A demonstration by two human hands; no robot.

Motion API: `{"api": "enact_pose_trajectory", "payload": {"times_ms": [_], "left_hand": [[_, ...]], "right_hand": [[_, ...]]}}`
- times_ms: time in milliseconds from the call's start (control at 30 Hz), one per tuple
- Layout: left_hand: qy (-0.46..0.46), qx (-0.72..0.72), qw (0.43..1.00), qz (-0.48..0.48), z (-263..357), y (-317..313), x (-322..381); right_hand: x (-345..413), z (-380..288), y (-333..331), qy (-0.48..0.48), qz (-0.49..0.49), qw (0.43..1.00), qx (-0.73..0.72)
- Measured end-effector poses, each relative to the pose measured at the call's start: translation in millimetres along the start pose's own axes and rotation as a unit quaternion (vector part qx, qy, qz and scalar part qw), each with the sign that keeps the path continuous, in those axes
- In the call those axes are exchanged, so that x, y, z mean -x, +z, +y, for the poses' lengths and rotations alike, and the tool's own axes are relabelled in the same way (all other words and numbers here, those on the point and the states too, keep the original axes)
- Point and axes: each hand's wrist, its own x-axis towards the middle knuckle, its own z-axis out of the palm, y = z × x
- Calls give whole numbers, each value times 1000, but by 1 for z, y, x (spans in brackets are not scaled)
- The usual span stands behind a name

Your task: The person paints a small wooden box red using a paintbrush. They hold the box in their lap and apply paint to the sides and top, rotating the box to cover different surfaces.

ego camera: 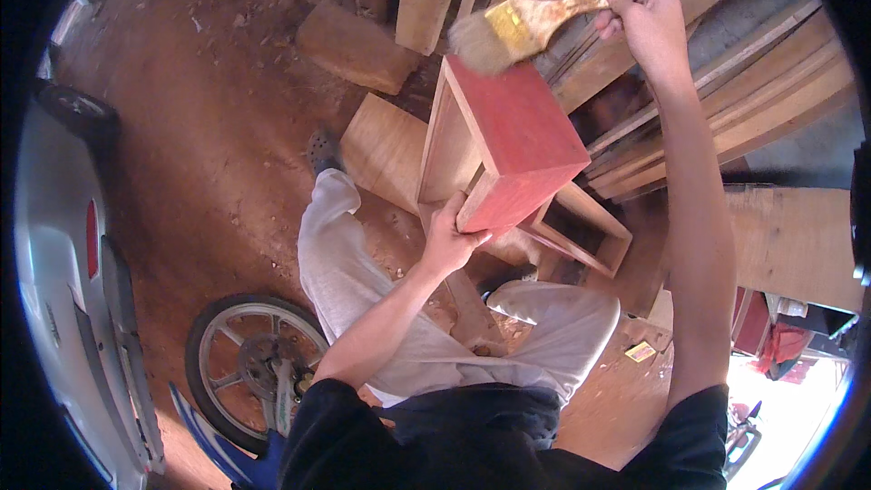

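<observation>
My right hand (643,13) grips the dark end of a wide paintbrush's wooden handle (565,13). The brush's pale bristles (476,44) are over the upper edge of a red-faced wooden box (517,116); whether they touch it I cannot tell. Tilted in front of me, the box shows bare wood on its rim and inside its open side. My left hand (452,241) holds its lower corner, thumb on the red face and fingers at the rim. Just behind the box lies another open wooden frame (592,231) with red on its outside.
Long wooden boards (748,109) lie stacked at the upper right. A plywood sheet (384,143) and a brown block (357,47) are on the earth floor beyond my feet. A motorcycle wheel (258,367) stands at lower left, near a silver car (68,252). A small yellow box (639,352) lies right of my leg.
</observation>
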Motion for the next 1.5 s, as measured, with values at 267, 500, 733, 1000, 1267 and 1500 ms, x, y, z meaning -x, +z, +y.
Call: {"api": "enact_pose_trajectory", "payload": {"times_ms": [267,500,733,1000,1267,1500], "left_hand": [[49,7,999,14,-2,1,1],[28,1,1000,-6,-7,-2,3],[33,8,999,14,-3,-2,1],[42,22,999,14,3,-1,2],[31,23,999,4,2,-1,1],[32,-17,999,13,3,-1,2]], "right_hand": [[12,-6,5,65,-62,991,-102],[22,-8,-30,7,38,988,-147],[30,15,-55,60,111,987,103],[43,21,-65,73,100,992,33],[58,41,-73,53,47,995,-74],[83,37,-77,-7,159,987,-33]]}}
